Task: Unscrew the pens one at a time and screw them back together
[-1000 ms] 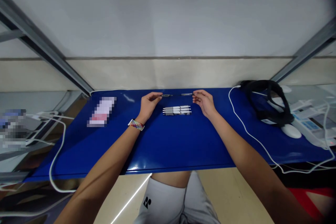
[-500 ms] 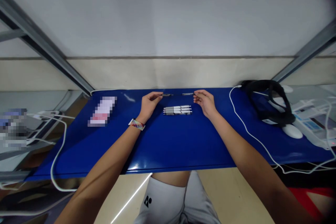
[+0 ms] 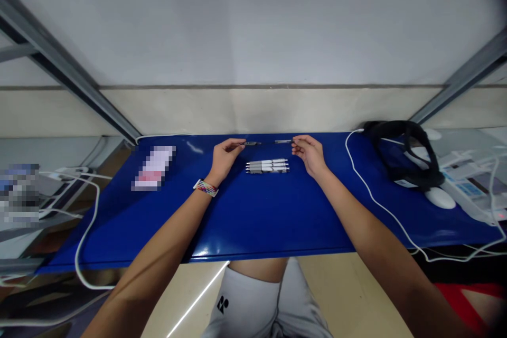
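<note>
My left hand pinches a dark pen piece between thumb and fingertips; my right hand pinches a clear pen piece, roughly level with it. Best to grip lightly, both pieces in line, wrists above the row of pens just nearer me. The wall bounds the counter's far edge; more room lies toward me.

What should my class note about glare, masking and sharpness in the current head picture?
Head view: bright glare on the blue table along its near edge; head view again: pixelated blocks mask one patch on the table and another patch at far left; also head view: dark upper right corner, and row of pens too small for fine detail.
</note>
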`<action>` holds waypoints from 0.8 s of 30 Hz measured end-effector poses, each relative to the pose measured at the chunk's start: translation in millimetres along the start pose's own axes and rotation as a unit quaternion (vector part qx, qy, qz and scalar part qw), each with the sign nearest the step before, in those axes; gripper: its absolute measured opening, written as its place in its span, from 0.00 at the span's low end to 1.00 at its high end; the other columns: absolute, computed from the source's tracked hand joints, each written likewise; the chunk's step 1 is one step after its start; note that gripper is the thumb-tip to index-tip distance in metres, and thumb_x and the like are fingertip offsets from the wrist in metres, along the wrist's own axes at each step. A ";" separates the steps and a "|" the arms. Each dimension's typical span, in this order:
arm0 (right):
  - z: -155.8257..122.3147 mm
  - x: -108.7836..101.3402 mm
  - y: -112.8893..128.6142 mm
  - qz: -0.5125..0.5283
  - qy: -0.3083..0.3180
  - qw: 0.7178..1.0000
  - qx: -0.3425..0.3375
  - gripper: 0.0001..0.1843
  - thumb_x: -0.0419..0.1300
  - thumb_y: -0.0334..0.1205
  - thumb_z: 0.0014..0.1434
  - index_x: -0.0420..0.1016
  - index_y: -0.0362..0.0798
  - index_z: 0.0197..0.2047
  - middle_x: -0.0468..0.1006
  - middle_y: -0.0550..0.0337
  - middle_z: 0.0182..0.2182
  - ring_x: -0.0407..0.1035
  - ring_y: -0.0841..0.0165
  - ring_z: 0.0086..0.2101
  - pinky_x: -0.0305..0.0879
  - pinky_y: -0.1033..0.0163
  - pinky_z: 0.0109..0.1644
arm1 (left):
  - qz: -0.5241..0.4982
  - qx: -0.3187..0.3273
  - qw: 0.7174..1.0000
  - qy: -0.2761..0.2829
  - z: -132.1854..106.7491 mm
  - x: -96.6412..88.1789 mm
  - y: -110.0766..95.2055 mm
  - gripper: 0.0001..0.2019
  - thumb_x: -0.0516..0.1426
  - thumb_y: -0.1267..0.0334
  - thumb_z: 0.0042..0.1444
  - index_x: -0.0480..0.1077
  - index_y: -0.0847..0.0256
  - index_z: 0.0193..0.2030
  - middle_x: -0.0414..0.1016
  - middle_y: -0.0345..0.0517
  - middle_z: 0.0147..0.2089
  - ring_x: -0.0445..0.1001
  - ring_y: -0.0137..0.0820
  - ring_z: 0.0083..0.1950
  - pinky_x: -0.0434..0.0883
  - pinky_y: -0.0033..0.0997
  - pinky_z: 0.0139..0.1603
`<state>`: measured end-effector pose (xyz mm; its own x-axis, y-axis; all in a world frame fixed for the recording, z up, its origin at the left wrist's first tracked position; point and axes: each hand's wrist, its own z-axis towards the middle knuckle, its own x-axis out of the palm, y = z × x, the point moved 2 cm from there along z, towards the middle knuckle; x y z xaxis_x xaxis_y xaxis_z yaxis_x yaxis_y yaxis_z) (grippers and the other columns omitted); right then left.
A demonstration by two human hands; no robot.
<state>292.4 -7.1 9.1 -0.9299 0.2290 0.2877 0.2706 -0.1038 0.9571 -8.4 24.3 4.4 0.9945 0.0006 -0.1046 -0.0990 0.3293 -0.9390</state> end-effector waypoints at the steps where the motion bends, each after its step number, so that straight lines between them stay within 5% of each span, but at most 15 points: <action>1: -0.2 0.1 0.4 -0.003 0.001 1.000 0.000 0.12 0.74 0.44 0.49 0.84 0.51 0.37 0.81 0.59 0.30 0.73 0.68 0.30 0.73 0.59 0.38 | -0.001 -0.001 1.000 -0.001 0.0 -0.1 0.2 0.13 0.70 0.58 0.57 0.86 0.58 0.47 0.88 0.49 0.43 0.83 0.36 0.43 0.78 0.38 0.50; 24: -0.2 0.4 -1.4 -0.018 0.008 1.000 0.000 0.14 0.76 0.47 0.50 0.83 0.51 0.38 0.81 0.59 0.30 0.73 0.67 0.31 0.74 0.58 0.39 | 0.006 -0.002 1.000 0.000 -0.6 0.7 -0.1 0.13 0.70 0.57 0.57 0.86 0.59 0.48 0.88 0.50 0.44 0.84 0.38 0.44 0.79 0.40 0.51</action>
<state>291.5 -7.0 7.8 -0.9428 0.2170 0.2530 0.2373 -0.0963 0.9667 -7.7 23.7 4.2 0.9933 0.0046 -0.1157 -0.1110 0.3248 -0.9392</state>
